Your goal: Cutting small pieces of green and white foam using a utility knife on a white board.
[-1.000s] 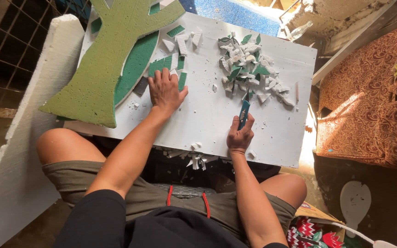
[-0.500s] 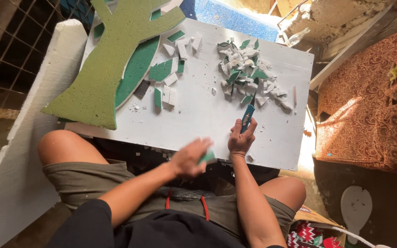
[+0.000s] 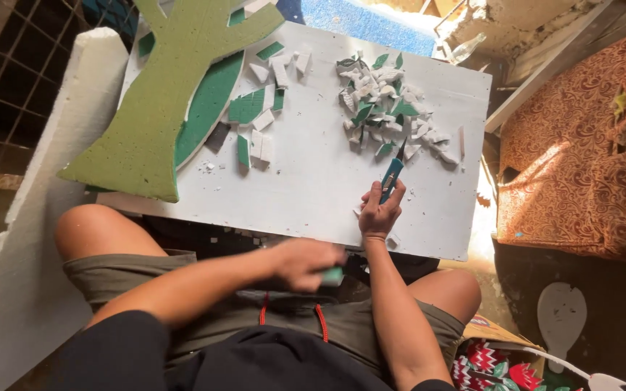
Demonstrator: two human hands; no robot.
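Head view: on the white foam worktop [image 3: 313,181] across my lap, I am gripping a blue craft knife [image 3: 391,176] in my right hand [image 3: 380,211], fingers closed around its handle, blade tip pointing at the heap of white and green offcuts [image 3: 382,112]. My left hand [image 3: 306,262] is hovering over my lap, closed on a small green scrap [image 3: 333,275]. I judge trimming is under way; cutting next calls for a steadying hand. The green foam cutout [image 3: 161,101] is crowding the left edge; the centre is lying open.

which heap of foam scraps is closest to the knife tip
The big heap of mixed white and green scraps, just above the utility knife; the smaller group lies further left by the green foam tree.
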